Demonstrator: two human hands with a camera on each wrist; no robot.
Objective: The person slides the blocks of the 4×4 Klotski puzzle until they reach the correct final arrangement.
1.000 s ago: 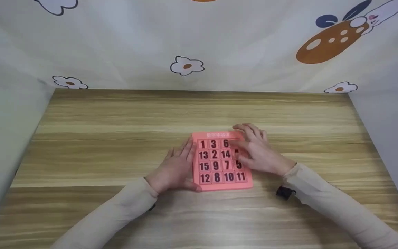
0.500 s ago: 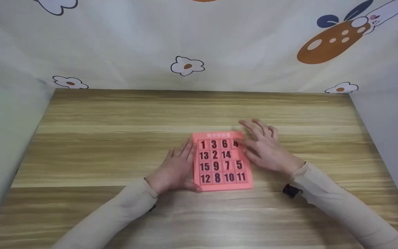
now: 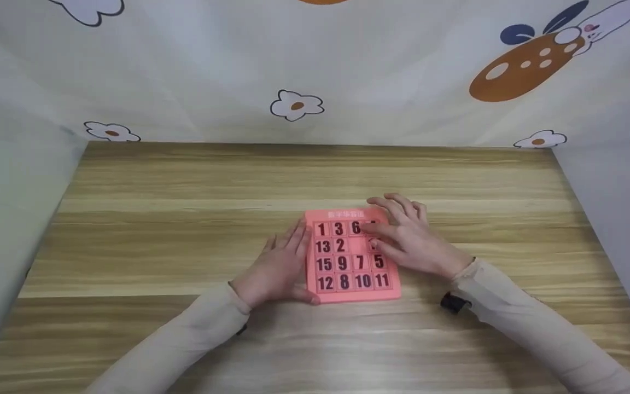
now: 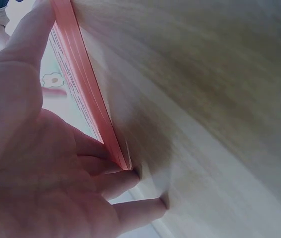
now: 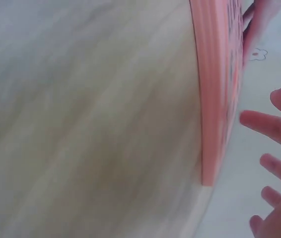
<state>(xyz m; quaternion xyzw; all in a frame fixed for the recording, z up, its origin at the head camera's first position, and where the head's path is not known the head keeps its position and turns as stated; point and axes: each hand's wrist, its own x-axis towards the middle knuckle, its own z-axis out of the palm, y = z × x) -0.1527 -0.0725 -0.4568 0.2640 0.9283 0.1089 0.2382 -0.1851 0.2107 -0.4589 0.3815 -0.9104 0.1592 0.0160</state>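
Note:
A pink number slide puzzle [image 3: 359,296] lies flat on the table, its printed title strip at the far side. Along its left edge rests my left hand [image 3: 276,268], fingers fairly straight and thumb at the near left corner; the left wrist view shows the palm beside the pink side wall. Over the upper right of the board is my right hand [image 3: 416,241], its fingers spread. Its index finger and thumb reach over the right column, partly hiding the tiles in the top two rows. An open slot [image 3: 357,245] shows in the second row, third column.
The wood-grain table [image 3: 184,180] extends around the puzzle. A pale curtain with flower prints [image 3: 296,105] hangs behind it, and pale walls stand at both sides. A black wrist strap [image 3: 454,302] hangs by the right sleeve.
The 4 tile has slid up to the top right corner. Then the 14 tile has gone right, leaving its slot bare. My right hand moved away right, then back left; my left hand stayed.

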